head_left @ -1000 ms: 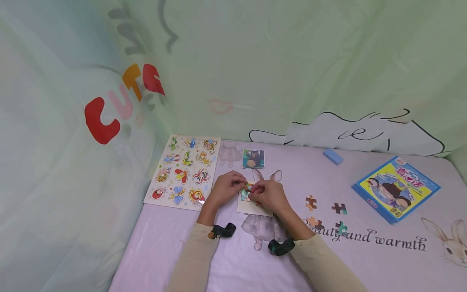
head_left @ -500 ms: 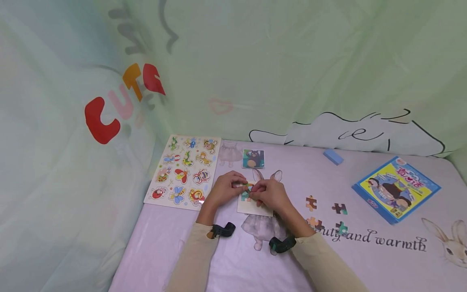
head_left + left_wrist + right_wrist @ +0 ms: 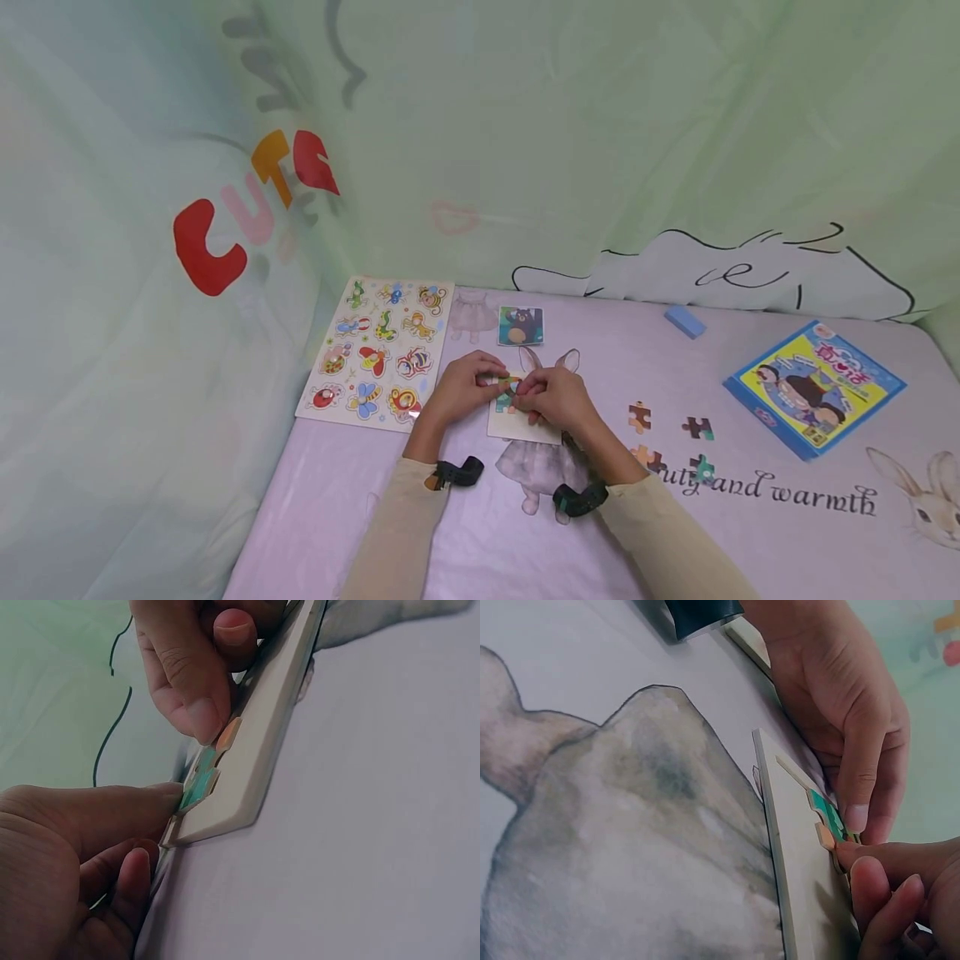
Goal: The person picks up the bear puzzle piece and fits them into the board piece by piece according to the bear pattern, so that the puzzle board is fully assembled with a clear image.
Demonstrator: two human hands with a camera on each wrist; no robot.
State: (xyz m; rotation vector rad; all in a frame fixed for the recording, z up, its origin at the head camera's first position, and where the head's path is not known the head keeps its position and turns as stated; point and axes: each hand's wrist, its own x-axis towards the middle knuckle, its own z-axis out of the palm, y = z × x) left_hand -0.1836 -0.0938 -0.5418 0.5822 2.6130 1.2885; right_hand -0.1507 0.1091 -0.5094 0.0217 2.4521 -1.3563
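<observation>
In the head view, a small cream puzzle board (image 3: pixel 525 429) lies on the table between both hands. Green puzzle pieces (image 3: pixel 199 789) sit in its left part, with an orange-tipped piece (image 3: pixel 229 733) beside them. My left hand (image 3: pixel 471 387) holds the board's left edge, thumb on a green piece and fingers outside the edge. The thumb and index finger of my right hand (image 3: pixel 557 402) pinch a puzzle piece at the upper part of the board, close to the left thumb. Most of that piece is hidden by the fingers.
Several loose puzzle pieces (image 3: pixel 698 428) lie right of the board. A bear picture card (image 3: pixel 521 326) lies behind it. An insect puzzle board (image 3: pixel 375 354) is at the left, a blue block (image 3: pixel 685 322) at the back, and a blue-yellow box (image 3: pixel 816 387) at the far right.
Both hands stay over the board. The right hand has shifted very slightly, its fingertips working at the same spot, and the pieces beneath show a little differently between the fingers.
</observation>
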